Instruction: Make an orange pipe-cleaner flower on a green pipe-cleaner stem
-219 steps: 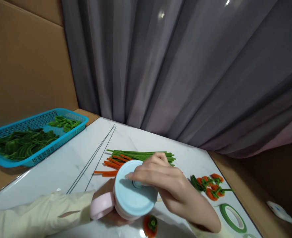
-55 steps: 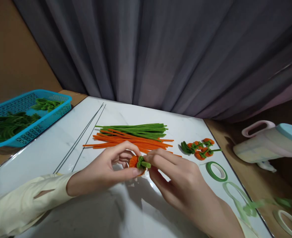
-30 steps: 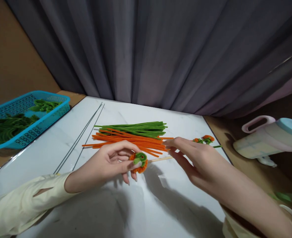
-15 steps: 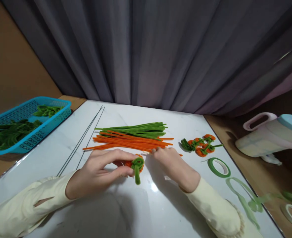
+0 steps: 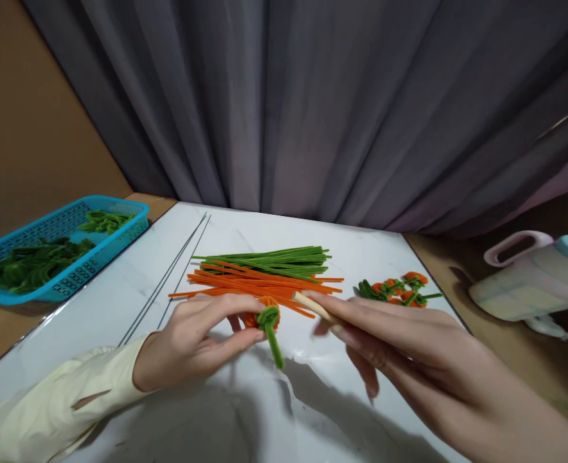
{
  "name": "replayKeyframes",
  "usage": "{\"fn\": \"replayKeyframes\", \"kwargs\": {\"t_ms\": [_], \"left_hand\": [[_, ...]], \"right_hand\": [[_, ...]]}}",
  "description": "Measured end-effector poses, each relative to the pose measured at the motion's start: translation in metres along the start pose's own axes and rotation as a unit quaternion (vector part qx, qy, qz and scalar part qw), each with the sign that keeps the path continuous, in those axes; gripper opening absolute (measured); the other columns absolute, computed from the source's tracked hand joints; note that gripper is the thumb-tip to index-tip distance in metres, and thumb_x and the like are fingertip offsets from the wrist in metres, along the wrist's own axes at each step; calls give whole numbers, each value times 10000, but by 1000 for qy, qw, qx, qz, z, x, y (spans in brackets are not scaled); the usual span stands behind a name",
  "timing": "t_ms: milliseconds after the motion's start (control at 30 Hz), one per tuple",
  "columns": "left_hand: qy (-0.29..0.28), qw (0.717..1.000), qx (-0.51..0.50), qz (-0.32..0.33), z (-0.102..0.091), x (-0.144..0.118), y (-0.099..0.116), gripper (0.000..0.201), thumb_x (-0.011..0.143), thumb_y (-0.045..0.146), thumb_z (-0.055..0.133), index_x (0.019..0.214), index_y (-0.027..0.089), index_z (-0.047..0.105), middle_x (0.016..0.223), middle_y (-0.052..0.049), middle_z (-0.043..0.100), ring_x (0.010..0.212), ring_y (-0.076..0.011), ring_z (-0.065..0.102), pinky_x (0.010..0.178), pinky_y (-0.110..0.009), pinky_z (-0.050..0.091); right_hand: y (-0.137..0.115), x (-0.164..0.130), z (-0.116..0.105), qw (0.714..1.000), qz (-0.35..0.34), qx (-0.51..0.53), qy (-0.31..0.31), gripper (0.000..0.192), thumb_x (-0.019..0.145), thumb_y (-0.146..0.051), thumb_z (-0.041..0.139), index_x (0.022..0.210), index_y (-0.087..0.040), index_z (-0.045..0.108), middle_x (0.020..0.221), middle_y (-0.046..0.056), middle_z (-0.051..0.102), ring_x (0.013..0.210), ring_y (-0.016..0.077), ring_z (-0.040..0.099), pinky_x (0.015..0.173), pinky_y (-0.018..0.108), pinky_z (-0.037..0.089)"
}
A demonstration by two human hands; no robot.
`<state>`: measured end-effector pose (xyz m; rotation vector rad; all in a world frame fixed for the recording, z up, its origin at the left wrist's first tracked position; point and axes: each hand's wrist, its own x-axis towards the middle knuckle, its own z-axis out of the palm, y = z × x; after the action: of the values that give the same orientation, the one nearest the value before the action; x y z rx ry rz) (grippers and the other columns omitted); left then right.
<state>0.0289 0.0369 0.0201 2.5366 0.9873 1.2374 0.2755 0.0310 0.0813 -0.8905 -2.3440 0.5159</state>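
Observation:
My left hand (image 5: 207, 328) pinches a small orange chenille piece shaped like a pumpkin (image 5: 265, 314) between thumb and fingers. A green pipe-cleaner curl (image 5: 268, 316) sits on its side facing me, with a tail hanging down. Just to the right, my right hand (image 5: 385, 341) grips a short pale round stick (image 5: 310, 303) between thumb and forefinger, its bare end pointing at the orange piece without touching it. Behind both hands lie orange pipe cleaners (image 5: 255, 281) and, farther back, green pipe cleaners (image 5: 279, 259).
Finished orange-and-green pieces (image 5: 404, 289) lie on the white table's right side. Thin dark wires (image 5: 173, 270) lie at left. A blue basket (image 5: 105, 247) with green bent pieces stands far left. A lidded jug (image 5: 525, 283) rests at the right edge, before a grey curtain (image 5: 288, 109).
My right hand has come up from the table by the orange pipe cleaners, bringing the pale stick toward me. My left hand keeps its pinch; the view has shifted slightly.

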Motion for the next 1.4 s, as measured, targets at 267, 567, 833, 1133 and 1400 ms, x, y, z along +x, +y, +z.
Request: {"fn": "replayKeyframes", "kwargs": {"t_ms": [267,567,833,1133,1400], "left_hand": [[-28,998,19,59,-4,3,1,195,834,145,593,1023,155,546,729,10,657,606,-69,595,570,-158,473],[-39,993,80,74,-4,0,0,166,869,205,550,1026,164,517,737,3,673,556,-82,588,553,-194,468],[-76,988,85,106,-6,2,-3,151,877,156,511,1028,168,509,777,-6,675,692,-106,642,641,-197,502],[-53,985,117,118,-8,6,3,100,885,168,498,983,174,518,768,1,687,699,-105,654,642,-190,517],[-59,984,118,119,-9,5,3,110,885,166,492,990,164,526,765,-1,686,680,-107,651,610,-194,505]], "right_hand": [[2,-1,19,998,-6,41,-51,372,922,-139,440,1277,-235,493,913,11,674,820,128,639,713,190,500],[7,-2,41,994,36,56,-84,399,948,-212,411,1347,-218,395,778,-2,649,593,101,564,583,186,455],[8,2,53,994,8,84,-64,473,908,-93,398,1360,-225,360,1007,41,634,856,134,615,782,256,515],[4,-4,65,997,-55,-57,-11,493,813,13,338,1299,-37,410,1152,169,567,990,260,614,797,394,567],[2,-2,66,996,-52,-64,-15,547,750,44,304,1280,-4,431,1155,190,573,1014,261,610,807,382,563]]}}
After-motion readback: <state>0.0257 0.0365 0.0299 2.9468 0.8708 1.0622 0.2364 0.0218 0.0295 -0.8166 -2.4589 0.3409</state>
